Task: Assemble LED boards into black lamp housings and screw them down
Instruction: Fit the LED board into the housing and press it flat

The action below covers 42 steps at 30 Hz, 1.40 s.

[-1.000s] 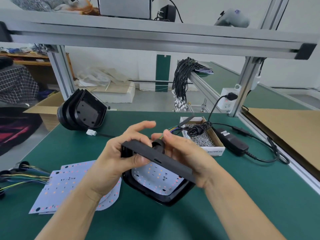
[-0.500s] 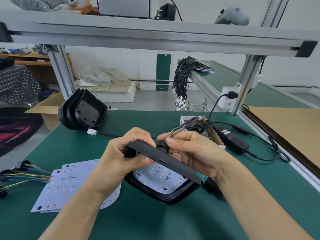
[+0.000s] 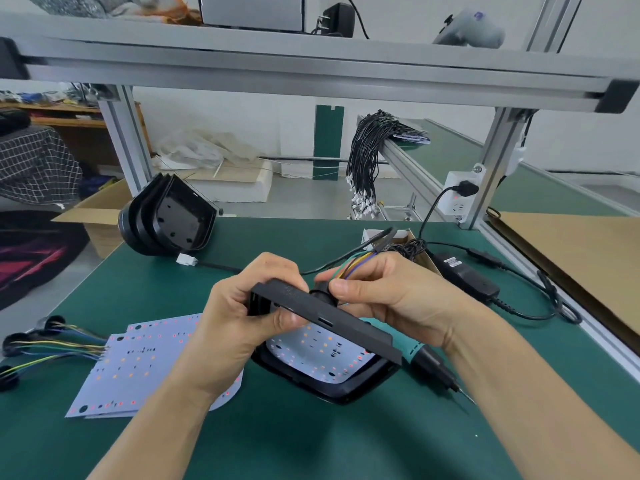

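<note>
A black lamp housing (image 3: 332, 323) is held tilted above the green table, with a white LED board (image 3: 318, 355) seated inside it. My left hand (image 3: 242, 317) grips the housing's left end. My right hand (image 3: 384, 292) pinches the black cable grommet (image 3: 320, 293) on the housing's back edge, where coloured wires (image 3: 356, 263) come out. A stack of loose LED boards (image 3: 138, 368) with wired leads lies at the left. An electric screwdriver (image 3: 433, 365) lies on the table under my right wrist.
Nested empty black housings (image 3: 169, 216) stand at the back left. A small box of screws (image 3: 412, 240), a black power adapter (image 3: 464, 275) and its cables lie at the back right. An aluminium frame post (image 3: 485, 181) and rail edge the right side.
My left index finger has curled down onto the housing. My right hand has slid up and left onto the grommet, and the wires have risen. The screwdriver beneath has come into view.
</note>
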### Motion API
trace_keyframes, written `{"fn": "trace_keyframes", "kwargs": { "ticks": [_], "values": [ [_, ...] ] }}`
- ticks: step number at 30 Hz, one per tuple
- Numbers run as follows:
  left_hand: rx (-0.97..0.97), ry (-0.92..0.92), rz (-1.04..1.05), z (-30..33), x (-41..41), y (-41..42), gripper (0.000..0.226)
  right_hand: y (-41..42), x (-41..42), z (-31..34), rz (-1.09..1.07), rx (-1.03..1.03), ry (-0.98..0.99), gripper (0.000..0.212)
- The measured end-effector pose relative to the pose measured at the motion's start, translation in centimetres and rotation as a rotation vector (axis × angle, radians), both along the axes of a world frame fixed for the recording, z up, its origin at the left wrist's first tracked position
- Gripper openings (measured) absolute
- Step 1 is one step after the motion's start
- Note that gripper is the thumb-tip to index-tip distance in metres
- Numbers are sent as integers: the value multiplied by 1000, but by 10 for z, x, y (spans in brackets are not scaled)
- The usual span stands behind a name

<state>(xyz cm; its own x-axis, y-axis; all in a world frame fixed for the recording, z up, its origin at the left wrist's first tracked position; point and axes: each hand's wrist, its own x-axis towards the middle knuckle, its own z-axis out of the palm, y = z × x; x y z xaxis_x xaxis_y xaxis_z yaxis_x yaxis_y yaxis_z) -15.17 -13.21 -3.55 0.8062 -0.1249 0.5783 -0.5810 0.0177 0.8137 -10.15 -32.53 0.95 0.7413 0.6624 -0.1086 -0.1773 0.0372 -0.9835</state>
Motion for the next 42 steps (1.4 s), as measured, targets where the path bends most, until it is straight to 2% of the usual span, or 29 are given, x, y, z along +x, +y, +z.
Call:
{"fn": "trace_keyframes", "kwargs": {
  "ticks": [6, 11, 16, 19, 23, 29, 35, 42],
  "values": [
    [29, -10, -7, 1, 0, -2, 24, 2, -14, -2, -67, 56, -84, 16],
    [-29, -29, 48, -3, -1, -3, 29, 9, -17, -3, -64, 37, 71, 15],
    [-42, 33, -50, -3, -1, 6, 27, 12, -18, -3, -22, 101, 162, 21],
    [-88, 148, -62, -6, 2, 10, 36, 12, -10, 4, 2, 91, 101, 12],
    [-253, 240, 2, -10, 10, 9, 46, 13, 1, 7, -4, 32, 74, 20],
    [-225, 242, -42, -6, 14, 7, 46, 7, -1, 1, 5, 59, 118, 20],
    [-113, 207, -127, 4, 15, 4, 40, 0, -7, 5, -44, 31, -40, 15],
    [-162, 144, 22, -1, 15, -1, 38, 6, -16, 0, -138, 37, -42, 11]
  ]
}}
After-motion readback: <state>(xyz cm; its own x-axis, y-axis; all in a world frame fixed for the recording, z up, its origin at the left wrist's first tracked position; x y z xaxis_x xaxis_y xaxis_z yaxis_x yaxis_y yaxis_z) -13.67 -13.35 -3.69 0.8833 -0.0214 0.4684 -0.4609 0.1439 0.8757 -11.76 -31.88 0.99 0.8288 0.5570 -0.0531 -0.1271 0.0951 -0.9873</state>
